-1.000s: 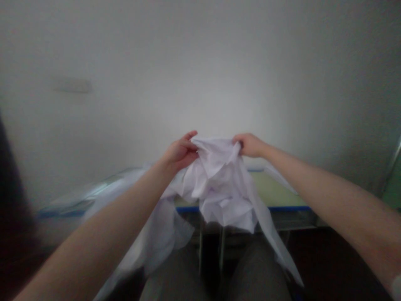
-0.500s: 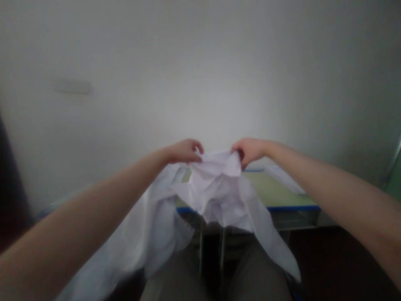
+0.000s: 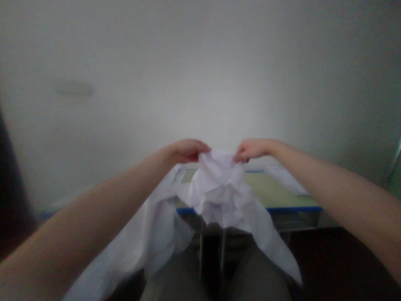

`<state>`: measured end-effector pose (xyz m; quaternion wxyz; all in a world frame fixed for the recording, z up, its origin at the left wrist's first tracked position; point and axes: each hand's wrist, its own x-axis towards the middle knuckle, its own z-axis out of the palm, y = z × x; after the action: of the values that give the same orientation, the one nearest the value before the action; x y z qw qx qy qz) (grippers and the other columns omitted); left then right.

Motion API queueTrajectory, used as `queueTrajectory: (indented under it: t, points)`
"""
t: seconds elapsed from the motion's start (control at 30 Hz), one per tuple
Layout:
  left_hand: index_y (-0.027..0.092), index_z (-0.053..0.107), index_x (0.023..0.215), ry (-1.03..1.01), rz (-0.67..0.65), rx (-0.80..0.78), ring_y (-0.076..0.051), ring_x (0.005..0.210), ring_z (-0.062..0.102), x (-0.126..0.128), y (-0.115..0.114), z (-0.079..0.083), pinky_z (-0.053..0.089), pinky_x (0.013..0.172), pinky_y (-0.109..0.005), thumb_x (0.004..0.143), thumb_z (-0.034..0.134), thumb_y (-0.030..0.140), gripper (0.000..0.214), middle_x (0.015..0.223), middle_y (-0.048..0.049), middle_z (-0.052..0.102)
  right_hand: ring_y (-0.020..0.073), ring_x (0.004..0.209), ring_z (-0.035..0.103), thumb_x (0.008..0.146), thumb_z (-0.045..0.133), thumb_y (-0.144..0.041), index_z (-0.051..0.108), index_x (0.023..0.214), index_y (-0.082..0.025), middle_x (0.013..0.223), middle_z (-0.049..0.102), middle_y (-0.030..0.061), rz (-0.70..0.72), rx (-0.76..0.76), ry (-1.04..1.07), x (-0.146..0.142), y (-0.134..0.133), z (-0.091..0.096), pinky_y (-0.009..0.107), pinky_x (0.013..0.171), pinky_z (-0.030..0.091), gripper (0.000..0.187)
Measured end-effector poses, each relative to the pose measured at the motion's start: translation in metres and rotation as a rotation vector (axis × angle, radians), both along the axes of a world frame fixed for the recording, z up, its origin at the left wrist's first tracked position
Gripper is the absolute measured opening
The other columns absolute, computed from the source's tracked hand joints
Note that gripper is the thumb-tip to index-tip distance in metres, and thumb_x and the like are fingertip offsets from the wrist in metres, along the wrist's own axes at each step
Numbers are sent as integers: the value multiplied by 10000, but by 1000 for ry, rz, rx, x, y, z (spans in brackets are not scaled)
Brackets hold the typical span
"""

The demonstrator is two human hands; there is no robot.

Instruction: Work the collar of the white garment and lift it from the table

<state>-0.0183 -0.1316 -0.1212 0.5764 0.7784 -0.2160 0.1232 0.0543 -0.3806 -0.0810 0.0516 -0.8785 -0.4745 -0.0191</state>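
In the head view a crumpled white shirt [image 3: 221, 188] hangs over my lap, held up by its top edge. My left hand [image 3: 191, 149] is closed on the left end of that edge, thumb and fingers pinching the fabric. At the right end my right hand [image 3: 250, 149] grips the cloth with curled fingers. A narrow, sleeve-like part trails down toward my right knee. More white cloth [image 3: 156, 225] drapes at the left, partly behind my left forearm; whether it belongs to the same shirt I cannot tell.
Behind the shirt stands a desk with a pale green top [image 3: 263, 188] and a blue edge. Flat white material [image 3: 286, 179] lies on its right side. A plain wall [image 3: 200, 75] rises beyond. My knees [image 3: 175, 276] are below.
My left hand has shifted slightly right and its fingers have closed on the edge. My right fingers have re-gripped, and the turned-over flap between the hands now hangs smoother.
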Motion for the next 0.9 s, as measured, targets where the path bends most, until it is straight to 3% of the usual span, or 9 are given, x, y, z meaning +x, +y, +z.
queueTrajectory:
  t: [0.1, 0.23, 0.3, 0.43, 0.5, 0.57, 0.63, 0.73, 0.9]
  points:
    - [130, 566, 681, 70, -59, -45, -138, 585, 578, 6, -5, -2, 488, 555, -263, 550, 751, 152, 228, 627, -39, 594, 122, 517, 534, 763, 492, -549, 676, 646, -121, 599, 626, 75, -171, 148, -134, -3, 5, 1, 236, 514, 380, 480]
    - [153, 571, 845, 3, 72, 28, -150, 616, 595, 12, -9, -5, 473, 538, -252, 484, 750, 99, 407, 714, -35, 610, 111, 511, 497, 607, 686, -396, 666, 657, -139, 548, 583, 27, -228, 144, -369, -3, 12, 2, 220, 494, 334, 262]
    - [173, 576, 895, -93, 194, 161, -142, 619, 589, 12, -9, -5, 452, 528, -233, 482, 729, 99, 447, 764, -28, 615, 108, 543, 501, 562, 714, -319, 664, 762, -148, 635, 613, 24, -183, 176, -413, -3, 12, 0, 207, 491, 331, 267]
    - [190, 623, 873, -326, 444, 525, -136, 636, 562, 8, -6, -2, 404, 538, -219, 479, 707, 145, 405, 816, -25, 628, 105, 572, 526, 572, 688, -235, 571, 1107, -195, 836, 648, 35, -99, 276, -341, -1, 8, -4, 192, 480, 354, 549]
    - [190, 652, 821, -387, 541, 696, -143, 634, 548, 7, -4, 1, 386, 557, -230, 488, 697, 175, 337, 777, -26, 637, 113, 566, 541, 597, 648, -205, 598, 1078, -196, 810, 653, 37, -118, 269, -299, 0, 6, -4, 198, 483, 365, 484]
    - [187, 668, 729, -414, 598, 850, -151, 613, 535, 6, -3, 3, 367, 575, -246, 541, 663, 224, 191, 676, -27, 630, 127, 544, 548, 619, 602, -196, 670, 895, -164, 684, 641, 40, -173, 232, -286, 1, 3, -2, 213, 486, 370, 286]
    - [188, 658, 629, -433, 626, 985, -162, 588, 528, 6, -2, 4, 352, 588, -263, 613, 610, 277, 103, 565, -30, 595, 138, 510, 546, 632, 569, -201, 686, 735, -143, 568, 606, 43, -229, 209, -283, 0, 1, 1, 231, 486, 374, 166]
    - [186, 624, 552, -474, 634, 1095, -182, 594, 541, 8, -2, 3, 350, 613, -281, 676, 555, 314, 192, 501, -49, 565, 144, 477, 541, 629, 557, -202, 683, 649, -133, 515, 587, 53, -291, 222, -295, -1, 0, 5, 250, 494, 393, 145]
    - [165, 588, 492, -289, 482, 932, -198, 628, 567, 19, -1, 3, 395, 650, -294, 693, 547, 352, 277, 521, -76, 586, 170, 468, 564, 648, 544, -187, 672, 664, -90, 554, 614, 109, -389, 252, -250, 7, 5, 7, 263, 489, 428, 161]
